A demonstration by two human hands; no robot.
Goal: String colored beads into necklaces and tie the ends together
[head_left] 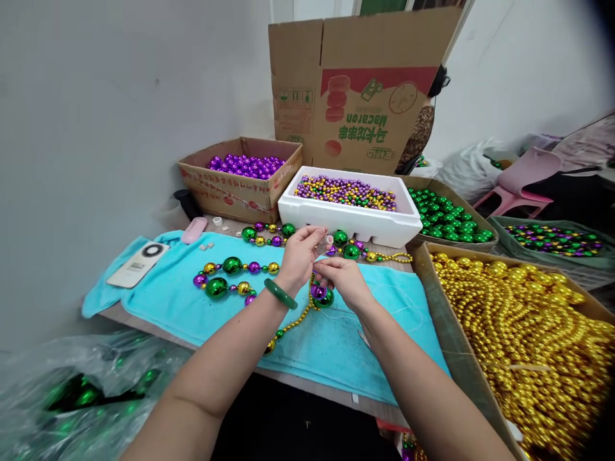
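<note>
Over the turquoise towel [182, 307], my two hands are close together, fingertips nearly meeting. My left hand [303, 251], with a green bangle at its wrist, is closed in a pinch on a small whitish piece [328, 241] whose kind I cannot make out. My right hand [346, 282] is also pinched; what lies between its fingertips is too small to see. Just below the fingers is a bead string [302, 317] of small gold beads, with larger green and purple balls partly hidden by the right hand. Thin clear thread [410, 307] loops on the towel at the right.
Further strands with big balls [232, 265] lie left and behind. A white foam box [348, 221] of small beads stands behind, between cartons of purple balls [247, 166] and green balls [444, 214]. A box of gold bead strings [528, 339] flanks the right. A phone [138, 264] lies left.
</note>
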